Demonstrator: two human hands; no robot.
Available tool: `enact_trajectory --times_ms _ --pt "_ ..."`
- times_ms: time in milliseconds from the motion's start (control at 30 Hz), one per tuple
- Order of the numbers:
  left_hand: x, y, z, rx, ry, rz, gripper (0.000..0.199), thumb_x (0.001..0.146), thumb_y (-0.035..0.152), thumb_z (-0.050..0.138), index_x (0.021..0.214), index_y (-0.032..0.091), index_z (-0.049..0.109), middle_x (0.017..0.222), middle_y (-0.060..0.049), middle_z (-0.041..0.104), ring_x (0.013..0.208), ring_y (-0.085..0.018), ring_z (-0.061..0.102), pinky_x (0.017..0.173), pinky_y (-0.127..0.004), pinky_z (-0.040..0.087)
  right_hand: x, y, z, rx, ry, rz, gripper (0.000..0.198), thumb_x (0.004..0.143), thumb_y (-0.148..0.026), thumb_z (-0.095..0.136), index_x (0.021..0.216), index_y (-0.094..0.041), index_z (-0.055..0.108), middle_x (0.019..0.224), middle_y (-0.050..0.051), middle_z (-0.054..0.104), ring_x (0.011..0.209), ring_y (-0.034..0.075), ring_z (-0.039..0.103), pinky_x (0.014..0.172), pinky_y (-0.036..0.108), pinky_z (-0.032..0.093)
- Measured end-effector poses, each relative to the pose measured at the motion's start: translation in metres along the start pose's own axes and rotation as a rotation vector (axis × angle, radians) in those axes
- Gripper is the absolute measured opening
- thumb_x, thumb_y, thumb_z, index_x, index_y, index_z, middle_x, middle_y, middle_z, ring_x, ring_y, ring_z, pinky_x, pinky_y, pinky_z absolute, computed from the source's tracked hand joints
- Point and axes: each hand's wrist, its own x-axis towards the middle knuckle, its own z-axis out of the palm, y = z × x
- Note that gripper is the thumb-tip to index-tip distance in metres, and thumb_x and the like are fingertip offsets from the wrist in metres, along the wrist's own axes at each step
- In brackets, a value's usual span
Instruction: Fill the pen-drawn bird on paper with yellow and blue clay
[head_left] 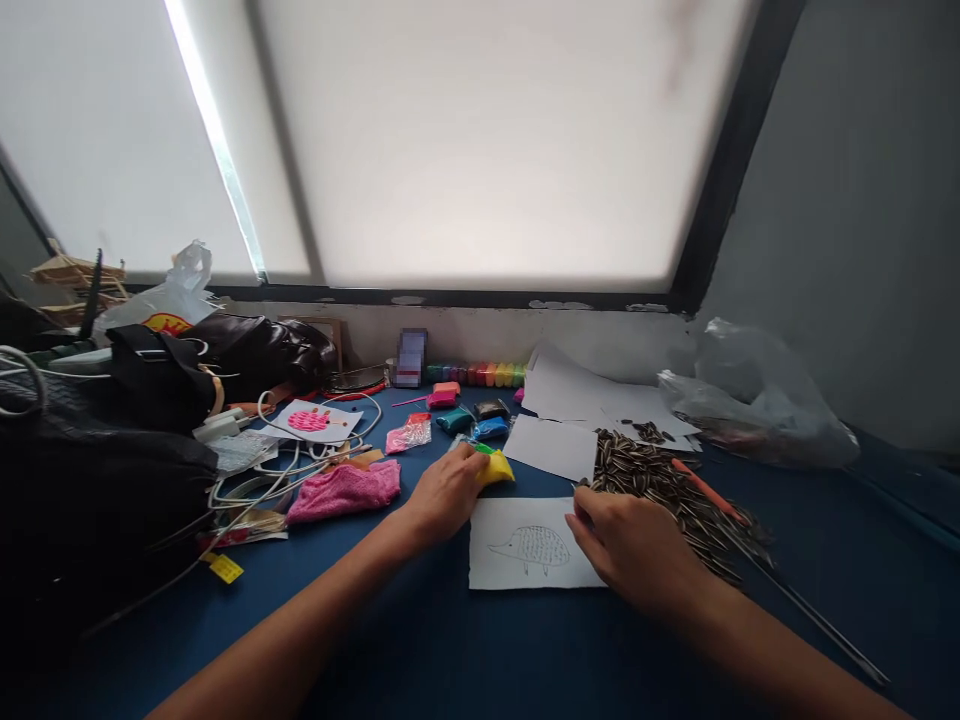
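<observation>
A white sheet with a hedgehog drawing (529, 550) lies on the blue table between my hands. Beyond its upper left corner, my left hand (446, 495) has its fingers curled against a yellow packet (496, 468), perhaps of modelling clay; a bit of green shows beside it. My right hand (634, 545) is closed in a pinch over the sheet's right side. Something small and dark shows at its fingertips, too small to name. Just beyond that hand is a heap of striped sunflower seeds (637, 465).
A blank white card (553, 447) lies beyond the drawing. Blue (491, 429) and pink packets (409, 434) lie behind my left hand. An orange-handled tool (709, 490) rests on the seeds. Left are a pink cloth (345, 491), cables and a black bag (97, 520); right, a plastic bag (772, 400).
</observation>
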Motion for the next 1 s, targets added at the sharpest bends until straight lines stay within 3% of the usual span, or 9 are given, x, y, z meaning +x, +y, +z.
enact_trajectory --times_ms 133,433,700,1000 --pt "0.001 -0.007 0.007 -0.075 0.047 0.063 0.028 0.091 0.019 0.043 0.111 0.018 0.062 0.119 -0.010 0.059 0.100 -0.022 0.061 0.086 -0.035 0.051 0.002 -0.005 -0.003 0.020 -0.027 -0.005 0.021 0.097 -0.034 0.052 0.096 -0.016 0.063 0.085 0.000 0.065 0.072 0.013 0.063 0.069 0.032 0.052" --pt "0.004 -0.020 0.027 -0.154 0.166 0.151 0.031 0.092 0.025 0.044 0.117 0.021 0.062 0.123 -0.009 0.058 0.105 -0.021 0.060 0.093 -0.037 0.052 0.007 -0.007 0.000 0.057 -0.090 0.021 0.028 0.094 -0.035 0.057 0.115 -0.017 0.061 0.112 0.007 0.064 0.092 0.018 0.064 0.079 0.039 0.054" --pt "0.003 -0.014 0.029 -0.225 0.177 0.228 0.032 0.092 0.029 0.044 0.115 0.021 0.065 0.118 -0.009 0.062 0.103 -0.022 0.061 0.093 -0.039 0.051 0.006 -0.009 0.004 0.108 -0.086 0.007 0.030 0.094 -0.035 0.058 0.118 -0.018 0.059 0.117 0.007 0.062 0.096 0.019 0.064 0.082 0.041 0.053" --pt "0.001 -0.010 0.033 -0.273 0.172 0.223 0.041 0.091 0.034 0.045 0.127 0.018 0.057 0.122 -0.011 0.062 0.111 -0.026 0.059 0.097 -0.044 0.048 0.004 -0.009 0.010 0.115 -0.103 0.000 0.031 0.094 -0.035 0.058 0.119 -0.018 0.059 0.118 0.007 0.062 0.097 0.020 0.063 0.082 0.041 0.053"
